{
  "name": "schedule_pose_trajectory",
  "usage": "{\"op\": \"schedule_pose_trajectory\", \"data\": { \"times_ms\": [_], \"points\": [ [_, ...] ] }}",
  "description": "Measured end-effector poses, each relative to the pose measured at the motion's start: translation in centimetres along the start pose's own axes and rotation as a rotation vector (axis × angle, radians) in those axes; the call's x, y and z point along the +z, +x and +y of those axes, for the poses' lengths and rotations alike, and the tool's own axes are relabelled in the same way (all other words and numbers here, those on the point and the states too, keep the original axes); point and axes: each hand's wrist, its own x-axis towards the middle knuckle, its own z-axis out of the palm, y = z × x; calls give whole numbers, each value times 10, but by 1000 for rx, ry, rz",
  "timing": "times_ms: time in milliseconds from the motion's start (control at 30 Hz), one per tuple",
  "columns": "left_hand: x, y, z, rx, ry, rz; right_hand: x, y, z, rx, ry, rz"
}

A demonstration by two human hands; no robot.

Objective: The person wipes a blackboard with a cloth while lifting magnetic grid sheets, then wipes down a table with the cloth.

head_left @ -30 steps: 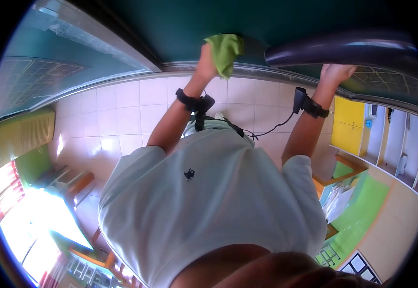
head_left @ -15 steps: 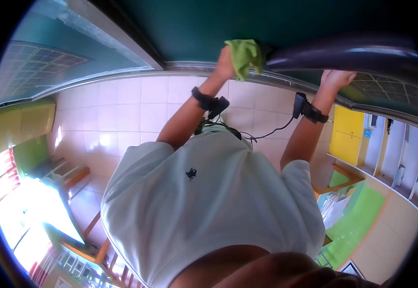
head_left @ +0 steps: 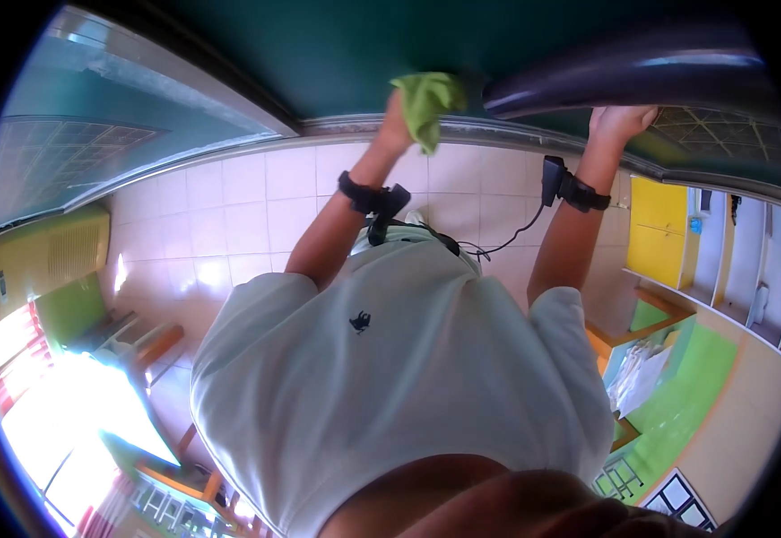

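My left hand (head_left: 397, 124) is closed on a bright green cloth (head_left: 430, 108), which is bunched against the lower part of a dark green board (head_left: 337, 63). Its loose end hangs over the board's bottom frame. At the right, my right hand (head_left: 622, 122) is raised by the lower edge of a long, dark, glossy curved object (head_left: 642, 81). That object hides most of the fingers, so I cannot tell whether they grip it. Each wrist wears a black strap with a small box; a cable runs from the right one.
Pale floor tiles (head_left: 242, 211) lie below the board. Another board panel (head_left: 77, 170) angles away at the left. At the right are a yellow cabinet (head_left: 656, 229), shelving, and a green-and-orange table (head_left: 677, 368). A bright window (head_left: 77, 412) and furniture are at the lower left.
My left hand and the green cloth have moved left along the board. My right hand stays near the dark object, and the whole view has shifted slightly.
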Motion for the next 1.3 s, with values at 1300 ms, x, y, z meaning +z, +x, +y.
{"op": "schedule_pose_trajectory", "data": {
  "times_ms": [1300],
  "points": [
    [66,-8,-23,-662,-1135,118,14,-12,3,-70,-165,-24]
  ]
}}
